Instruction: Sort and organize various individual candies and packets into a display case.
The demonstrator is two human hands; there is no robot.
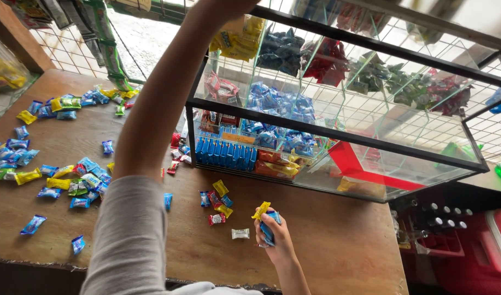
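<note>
Candies (265,218) are bunched up in the right hand (276,240), near the front edge of the wooden bench (327,240). Fingers are closed around a small bundle: a yellow wrapper sticks out the top and a blue one sits below it. That hand hovers just right of a lone white candy (240,233) lying flat on the bench, close but not touching.

Left arm (152,120), in a grey sleeve pushed up to the elbow, reaches way up and far, toward the top of the glass display case (338,136). The left hand itself is cut off by the top edge of the view, so can't tell whether its grip is open or closed, or what it's on.

The case sits on the far right part of the bench, black frame, glass dividers, with compartments full of blue, yellow, red and green wrapped sweets. A red strip lies along the bottom on its right side.

Just left of the right hand there's a little cluster (216,205) of red, yellow and blue candies. Further left, a big loose scatter (59,175) of mostly blue and yellow wrappers is spread across the bench, with another bunch (81,102) at the far left. A red crate with dark bottles (441,224) stands low on the right, past the bench's end.
</note>
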